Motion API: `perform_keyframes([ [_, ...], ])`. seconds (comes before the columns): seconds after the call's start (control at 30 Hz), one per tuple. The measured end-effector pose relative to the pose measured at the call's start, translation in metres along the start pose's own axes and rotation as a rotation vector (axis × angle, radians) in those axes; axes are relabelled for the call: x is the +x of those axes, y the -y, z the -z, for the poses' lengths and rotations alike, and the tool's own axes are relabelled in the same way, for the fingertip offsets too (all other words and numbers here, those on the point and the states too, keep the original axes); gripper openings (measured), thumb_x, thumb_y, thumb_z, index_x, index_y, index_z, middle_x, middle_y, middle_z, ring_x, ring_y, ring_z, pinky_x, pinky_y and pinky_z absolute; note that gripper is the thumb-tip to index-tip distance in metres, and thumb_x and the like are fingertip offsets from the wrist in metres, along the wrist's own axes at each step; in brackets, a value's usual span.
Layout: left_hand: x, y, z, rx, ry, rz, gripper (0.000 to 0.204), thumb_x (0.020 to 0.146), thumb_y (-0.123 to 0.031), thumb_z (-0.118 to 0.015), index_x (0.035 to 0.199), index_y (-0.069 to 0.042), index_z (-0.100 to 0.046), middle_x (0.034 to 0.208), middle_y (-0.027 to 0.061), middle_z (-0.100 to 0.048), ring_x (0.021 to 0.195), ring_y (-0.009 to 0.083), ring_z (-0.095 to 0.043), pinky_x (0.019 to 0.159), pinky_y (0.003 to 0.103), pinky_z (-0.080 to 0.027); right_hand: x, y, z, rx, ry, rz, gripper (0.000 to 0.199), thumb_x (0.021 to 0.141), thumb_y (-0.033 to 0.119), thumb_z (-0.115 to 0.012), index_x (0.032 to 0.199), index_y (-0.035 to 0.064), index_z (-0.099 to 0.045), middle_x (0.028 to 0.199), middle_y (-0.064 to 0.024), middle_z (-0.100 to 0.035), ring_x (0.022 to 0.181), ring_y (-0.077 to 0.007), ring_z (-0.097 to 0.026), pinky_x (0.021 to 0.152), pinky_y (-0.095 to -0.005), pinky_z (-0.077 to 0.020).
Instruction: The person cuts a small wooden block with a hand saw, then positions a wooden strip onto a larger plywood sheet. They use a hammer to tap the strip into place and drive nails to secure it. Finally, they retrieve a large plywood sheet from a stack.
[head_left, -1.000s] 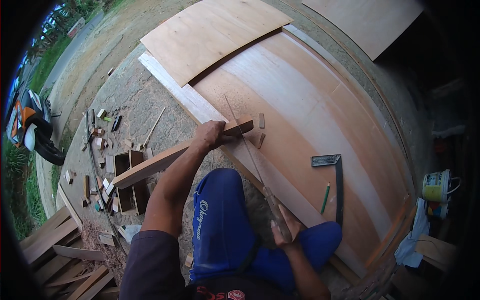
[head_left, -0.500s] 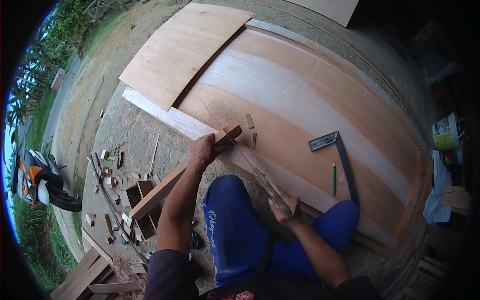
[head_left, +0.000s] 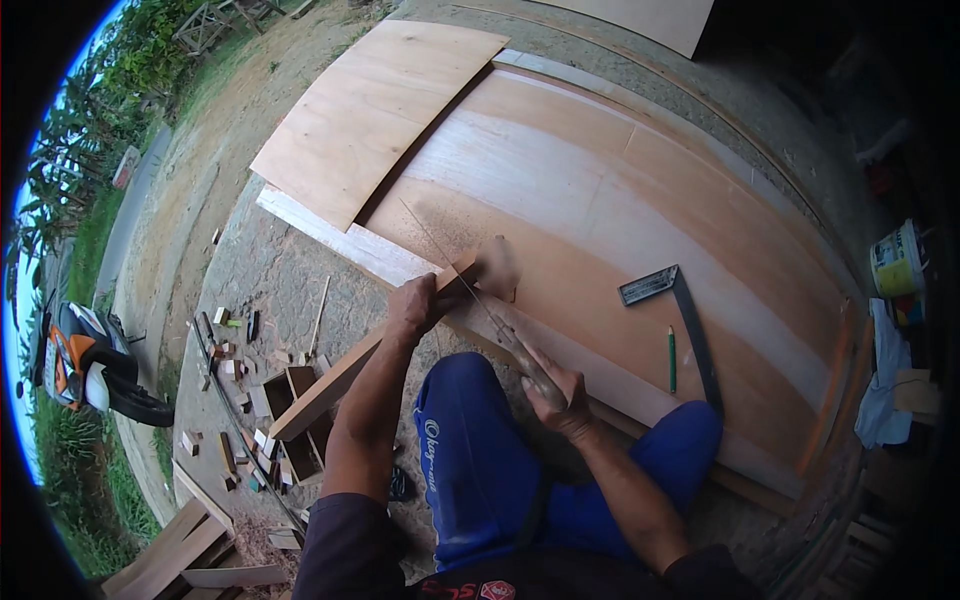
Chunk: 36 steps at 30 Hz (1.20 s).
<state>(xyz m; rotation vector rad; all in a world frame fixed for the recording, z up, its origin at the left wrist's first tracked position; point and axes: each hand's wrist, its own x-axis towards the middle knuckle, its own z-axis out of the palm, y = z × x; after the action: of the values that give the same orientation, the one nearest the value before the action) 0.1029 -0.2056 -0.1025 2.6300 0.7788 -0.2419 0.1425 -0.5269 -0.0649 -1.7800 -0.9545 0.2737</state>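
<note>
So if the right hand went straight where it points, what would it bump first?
The right hand would probably meet the wooden beam; depth is unclear, so it might brush the panel's near rail sooner.

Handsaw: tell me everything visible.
The handsaw has a long, thin, tapering blade, metal by its look and seen almost edge-on, and a brown, wooden-looking handle. The right hand's grip is wrapped around the handle. The saw points forward and left, its blade crossing the wooden bar near the bar's far end. Tooth detail and cut depth can't be made out.
</note>
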Motion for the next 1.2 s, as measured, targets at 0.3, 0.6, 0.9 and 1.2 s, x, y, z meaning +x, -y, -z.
perform_keyframes([
  [0.3, 0.004, -0.007, 0.009, -0.118, 0.123, 0.043, 0.049, 0.078, -0.049, -0.080, 0.096, -0.004, -0.068, 0.093, 0.0213, -0.073, 0.093, 0.0403, -0.070, 0.081, 0.048, -0.054, -0.118, 0.051, 0.090, -0.186, 0.133, -0.008, 0.060, 0.080, -0.001, -0.070, 0.138, -0.0047, -0.054, 0.110, -0.0263, -0.071, 0.086, -0.0366, -0.075, 0.071, -0.0390, -0.0603],
  [0.6, 0.002, 0.005, 0.011, -0.057, 0.052, 0.020, 0.048, 0.078, -0.046, -0.079, 0.096, -0.003, -0.070, 0.092, 0.0203, -0.074, 0.091, 0.0386, -0.071, 0.080, 0.047, -0.054, -0.048, 0.038, 0.046, -0.120, 0.075, 0.038, 0.061, 0.081, 0.001, -0.068, 0.140, -0.0024, -0.053, 0.119, -0.0274, -0.067, 0.099, -0.0389, -0.072, 0.084, -0.0418, -0.0585],
  [0.9, -0.003, -0.004, -0.007, 0.050, -0.030, 0.037, 0.049, 0.078, -0.048, -0.079, 0.100, -0.006, -0.070, 0.095, 0.0207, -0.074, 0.095, 0.0380, -0.071, 0.081, 0.047, -0.053, -0.025, 0.004, 0.016, -0.056, 0.030, -0.006, 0.059, 0.081, 0.005, -0.068, 0.138, -0.0042, -0.054, 0.121, -0.0248, -0.068, 0.104, -0.0379, -0.071, 0.085, -0.0395, -0.0585],
  [1.2, 0.000, -0.005, 0.014, -0.065, 0.094, 0.058, 0.049, 0.077, -0.048, -0.079, 0.101, -0.005, -0.072, 0.094, 0.0210, -0.074, 0.092, 0.0369, -0.072, 0.082, 0.046, -0.054, -0.109, 0.062, 0.097, -0.140, 0.132, -0.075, 0.054, 0.081, 0.002, -0.068, 0.134, -0.0048, -0.057, 0.114, -0.0250, -0.069, 0.098, -0.0392, -0.072, 0.083, -0.0389, -0.0588],
])
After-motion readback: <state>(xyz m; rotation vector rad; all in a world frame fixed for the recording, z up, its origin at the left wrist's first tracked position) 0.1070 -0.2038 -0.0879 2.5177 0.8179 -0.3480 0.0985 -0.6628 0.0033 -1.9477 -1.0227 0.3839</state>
